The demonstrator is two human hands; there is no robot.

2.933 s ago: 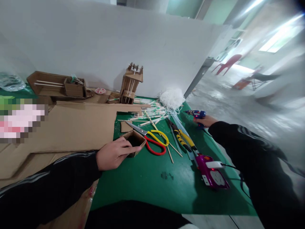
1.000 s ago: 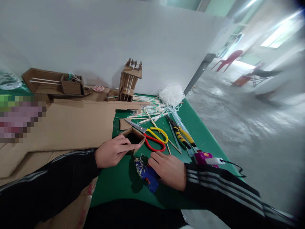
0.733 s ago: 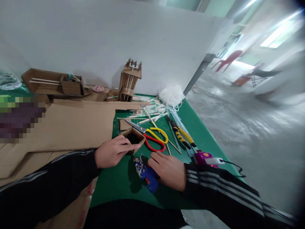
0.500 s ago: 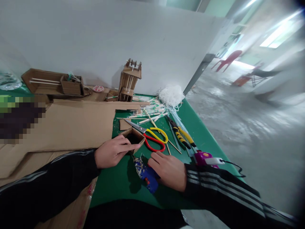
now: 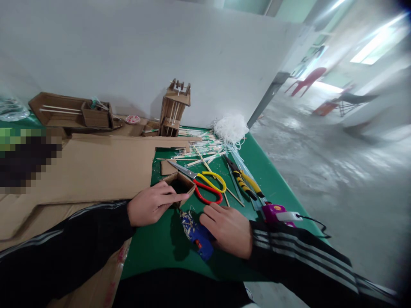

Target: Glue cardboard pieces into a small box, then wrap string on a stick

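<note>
From here I am seeing L hand gripping the box on the table, R hand gripping the glue gun w/ nozzle close to box's near corner, so IMO keeping box still is mattering most.

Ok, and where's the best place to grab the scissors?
Probably by the yellow and red handle loops, coming from the right: they spread wide on that side, while the pointed blades face left and away, beyond the cardboard box that the left hand holds.
</note>
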